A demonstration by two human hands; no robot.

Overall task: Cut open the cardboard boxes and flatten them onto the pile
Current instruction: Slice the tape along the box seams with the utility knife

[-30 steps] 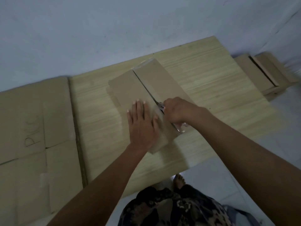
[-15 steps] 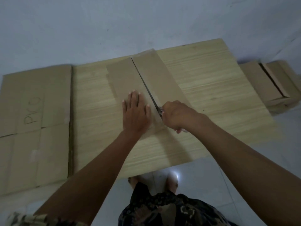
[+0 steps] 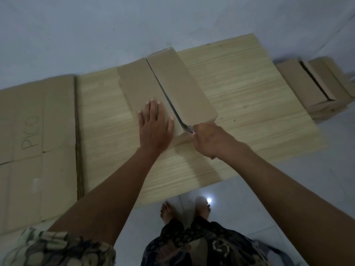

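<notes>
Our right hand drawn back toward us along the cardboard box seam, fingers clenched on the blade, left hand pressing flat, fingers straight, beside it

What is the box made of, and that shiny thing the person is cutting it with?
The box looks like plain brown cardboard: dull, matte, with folded flaps. The blade held by the right hand seems to be metal, thin and grey with a glint; whether it is a knife or scissors is unclear.

Left hand flat, palm down, fingers straight and slightly spread, arm extended forward. Right hand fisted in a grip, knuckles up, forearm angled in from the right.
</notes>
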